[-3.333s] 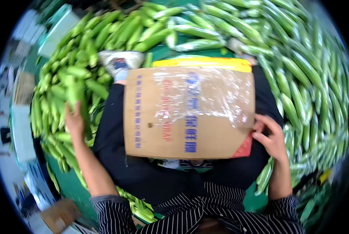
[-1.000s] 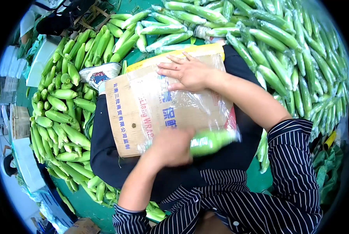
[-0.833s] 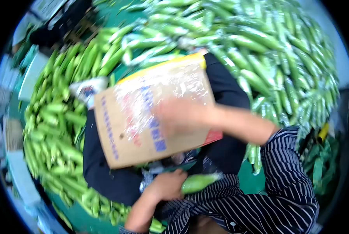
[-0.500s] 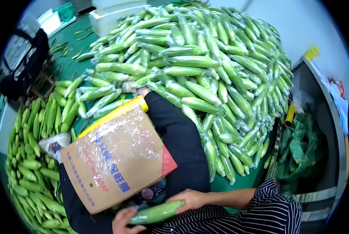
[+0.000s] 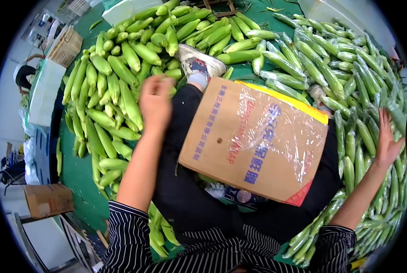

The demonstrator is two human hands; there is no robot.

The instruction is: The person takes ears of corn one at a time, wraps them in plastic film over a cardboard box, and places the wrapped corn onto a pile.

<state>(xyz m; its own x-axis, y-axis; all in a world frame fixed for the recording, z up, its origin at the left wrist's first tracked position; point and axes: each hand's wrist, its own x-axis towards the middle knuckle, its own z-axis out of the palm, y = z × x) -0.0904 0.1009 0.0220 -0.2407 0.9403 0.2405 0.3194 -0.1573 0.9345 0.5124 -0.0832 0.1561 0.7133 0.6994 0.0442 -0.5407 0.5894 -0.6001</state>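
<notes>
My left hand (image 5: 157, 102) is raised beside the heap of unwrapped ears of corn (image 5: 121, 98), in green husks, on the left. Motion smears its fingers, so their closing is unclear. Far to the right, my right hand (image 5: 387, 141) is open with fingers spread, over the pile of film-wrapped ears of corn (image 5: 362, 86). A blurred wrapped ear of corn (image 5: 396, 119) is right beside those fingers; whether they touch cannot be told. Across my lap rests a cardboard box (image 5: 230, 132) with cling film over its top and a yellow strip along its far edge.
My shoe (image 5: 201, 61) stands at the edge of the unwrapped heap, on the green floor (image 5: 87, 182). Farther left are a brown carton (image 5: 48, 200), a white foam box (image 5: 46, 98) and a person (image 5: 25, 75) in the background.
My view has swung left. The wrapped ear of corn held between both hands over my lap has left them; my hands have parted, left toward the unwrapped heap, right toward the wrapped pile.
</notes>
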